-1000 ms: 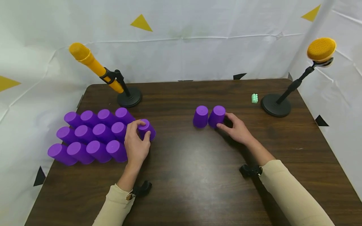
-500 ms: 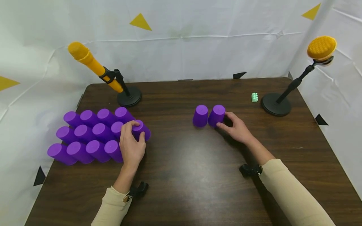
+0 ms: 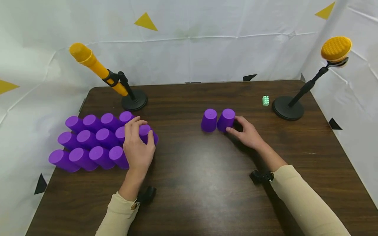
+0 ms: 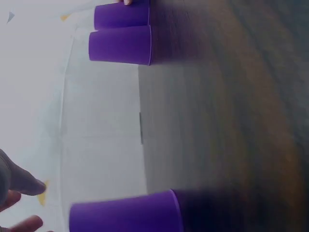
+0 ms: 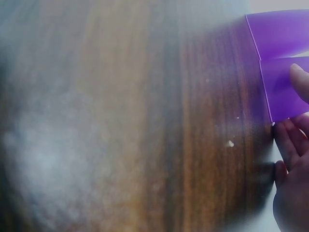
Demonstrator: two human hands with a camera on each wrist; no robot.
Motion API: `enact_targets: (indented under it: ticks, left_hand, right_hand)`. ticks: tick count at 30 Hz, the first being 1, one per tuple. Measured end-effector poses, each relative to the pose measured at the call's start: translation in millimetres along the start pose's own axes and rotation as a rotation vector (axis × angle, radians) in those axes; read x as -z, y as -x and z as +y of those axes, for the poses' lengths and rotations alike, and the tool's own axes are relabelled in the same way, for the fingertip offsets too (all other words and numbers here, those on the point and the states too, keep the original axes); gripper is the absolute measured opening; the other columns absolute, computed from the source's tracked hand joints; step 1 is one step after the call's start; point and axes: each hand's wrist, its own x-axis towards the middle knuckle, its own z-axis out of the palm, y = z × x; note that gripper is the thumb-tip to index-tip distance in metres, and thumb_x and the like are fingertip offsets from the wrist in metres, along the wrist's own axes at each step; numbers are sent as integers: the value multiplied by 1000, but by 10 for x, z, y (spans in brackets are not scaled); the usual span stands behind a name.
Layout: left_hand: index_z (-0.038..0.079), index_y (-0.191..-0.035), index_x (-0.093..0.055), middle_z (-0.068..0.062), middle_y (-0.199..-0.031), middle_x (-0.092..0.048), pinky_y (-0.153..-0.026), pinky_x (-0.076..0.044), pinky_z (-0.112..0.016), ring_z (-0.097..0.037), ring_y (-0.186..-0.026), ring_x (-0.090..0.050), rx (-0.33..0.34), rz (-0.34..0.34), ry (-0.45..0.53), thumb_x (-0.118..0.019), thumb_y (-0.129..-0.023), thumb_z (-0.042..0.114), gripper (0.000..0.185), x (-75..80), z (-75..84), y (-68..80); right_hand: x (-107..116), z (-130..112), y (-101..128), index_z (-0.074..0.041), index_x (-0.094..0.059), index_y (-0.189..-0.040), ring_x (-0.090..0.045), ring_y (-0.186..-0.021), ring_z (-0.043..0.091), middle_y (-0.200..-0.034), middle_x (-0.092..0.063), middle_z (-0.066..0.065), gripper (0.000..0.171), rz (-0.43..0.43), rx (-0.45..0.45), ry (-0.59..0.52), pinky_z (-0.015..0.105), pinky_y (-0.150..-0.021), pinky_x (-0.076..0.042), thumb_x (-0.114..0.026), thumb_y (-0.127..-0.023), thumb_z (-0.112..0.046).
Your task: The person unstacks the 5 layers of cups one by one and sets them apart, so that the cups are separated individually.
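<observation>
Purple cups all over this bench (image 3: 189,183); the one in play is the upside-down cup (image 3: 146,132) at the right end of the big cluster (image 3: 94,139) on the left side, and the left hand (image 3: 137,148) has its fingers and thumb curled round it from above; that cluster is three rows of upside-down purple cups packed tight against each other, leaning a bit toward the left edge; over on the right, two more cups stand side by side and touching, the left cup of the pair (image 3: 209,120) sits free while the right hand (image 3: 247,133) wraps thumb and fingers round the right cup of the pair (image 3: 226,120) from its right side; the right wrist view shows those fingertips (image 5: 298,79) lying on the purple wall; further back, a yellow microphone (image 3: 94,67) leans on its stand behind the cluster; another yellow mic (image 3: 335,49) stands at the far right corner, with a small green block (image 3: 265,100) just beside its round base.
</observation>
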Motion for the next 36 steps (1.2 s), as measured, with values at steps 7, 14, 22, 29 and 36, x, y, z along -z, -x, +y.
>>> enact_targets:
  ticks: [7, 14, 22, 29, 36]
  left_hand:
    - [6, -107, -64, -10, -132, -56, -65, -56, -46, -29, -116, -59, -147, 17, 3, -71, -85, 6, 24, -191, 245, -48]
    - [12, -124, -58, -5, -133, -52, -64, -53, -39, -27, -100, -63, -141, -311, 96, -75, -82, 11, 45, -636, 562, 26]
    - [19, -137, -47, -4, -135, -47, -91, -49, -42, -22, -119, -54, -16, -512, 158, -77, -85, 16, 60, -1325, 674, 113]
    - [20, -129, -52, -3, -130, -51, -94, -48, -39, -20, -115, -55, -6, -467, 181, -76, -85, 16, 51, -1544, 680, 78]
    - [19, -122, -57, 0, -129, -54, -94, -48, -36, -18, -116, -56, -41, -449, 236, -75, -86, 15, 40, -1592, 652, 58]
  right_hand:
    - [1, -7, 1, 1, -48, -139, -42, -133, 39, -137, -51, 23, 57, -3, -3, -6, 56, -112, -25, -68, -94, -28]
    - [19, -4, 3, 2, -48, -138, -41, -133, 39, -137, -51, 23, 57, 1, -4, -8, 56, -112, -25, -68, -94, -28]
    - [-4, -6, 2, 2, -48, -139, -42, -133, 39, -137, -51, 23, 57, 6, -1, -9, 55, -112, -25, -68, -94, -27]
    - [-13, 12, -5, 1, -49, -138, -42, -133, 38, -137, -51, 22, 56, 17, 2, -15, 55, -112, -25, -69, -94, -27]
    - [-11, -4, 2, 2, -48, -138, -41, -133, 39, -138, -50, 23, 57, 12, 2, -6, 56, -111, -26, -68, -94, -28]
